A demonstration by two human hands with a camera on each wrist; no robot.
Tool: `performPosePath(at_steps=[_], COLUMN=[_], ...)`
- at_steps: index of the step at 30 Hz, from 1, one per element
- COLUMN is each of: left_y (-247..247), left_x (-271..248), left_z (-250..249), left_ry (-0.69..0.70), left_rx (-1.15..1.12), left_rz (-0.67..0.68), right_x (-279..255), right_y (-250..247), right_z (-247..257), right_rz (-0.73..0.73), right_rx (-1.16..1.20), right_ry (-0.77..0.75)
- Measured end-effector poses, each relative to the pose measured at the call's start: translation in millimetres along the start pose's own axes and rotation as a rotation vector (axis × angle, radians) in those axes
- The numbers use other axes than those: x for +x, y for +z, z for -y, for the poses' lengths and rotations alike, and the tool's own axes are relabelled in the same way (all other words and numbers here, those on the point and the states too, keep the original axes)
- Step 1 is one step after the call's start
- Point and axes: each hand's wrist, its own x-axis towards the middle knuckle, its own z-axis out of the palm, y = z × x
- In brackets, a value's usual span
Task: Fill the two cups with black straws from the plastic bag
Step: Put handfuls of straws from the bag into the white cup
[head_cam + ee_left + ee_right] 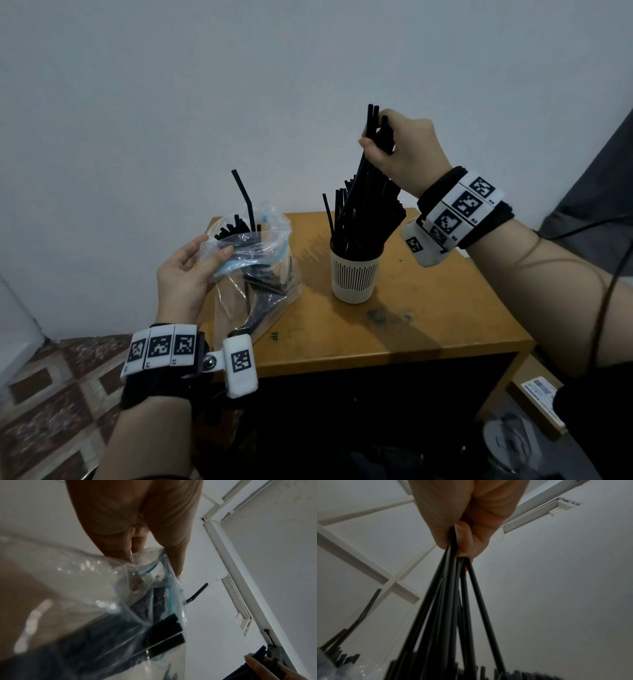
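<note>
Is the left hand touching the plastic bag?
Touching. Head view shows the left hand pinching the plastic bag at its rim; left wrist view confirms.

Wood table [428, 325], cardboard box [537, 394]

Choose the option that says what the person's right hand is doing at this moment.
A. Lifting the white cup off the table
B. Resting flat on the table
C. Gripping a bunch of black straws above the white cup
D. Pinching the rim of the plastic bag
C: the right hand grips a bunch of black straws whose lower ends reach down into the white cup; the left hand holds the plastic bag.
</note>
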Motion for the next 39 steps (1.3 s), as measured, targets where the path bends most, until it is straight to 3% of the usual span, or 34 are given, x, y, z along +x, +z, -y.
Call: performPosePath(at_steps=[5,18,22,26,39], left_y=[0.3,2.1,2.8,3.3,4.6], left_x=[-0.4,0.2,-0.3,0.2,-1.2], left_z=[0.8,3.6,3.3,4.5,5.9], left_ry=[0.007,-0.006,-0.005,-0.005,-0.016], left_rx=[0.007,-0.005,-0.006,-0.004,-0.016], left_rz=[0.001,0.018,0.014,0.016,0.02], right_x=[-4.3,-4.0,-8.7,-10.7,-18.1], right_y=[12.1,17.9,23.8,24.2,9.1], right_z=[-7.5,-23.0,-25.1,-24.3,-10.4], right_rz=[0.071,0.019,0.116,0.091,0.07], right_rx=[0.003,0.039,-0.01,0.035,0.125], right_ry=[0.042,0.088,0.106,0.114,0.022])
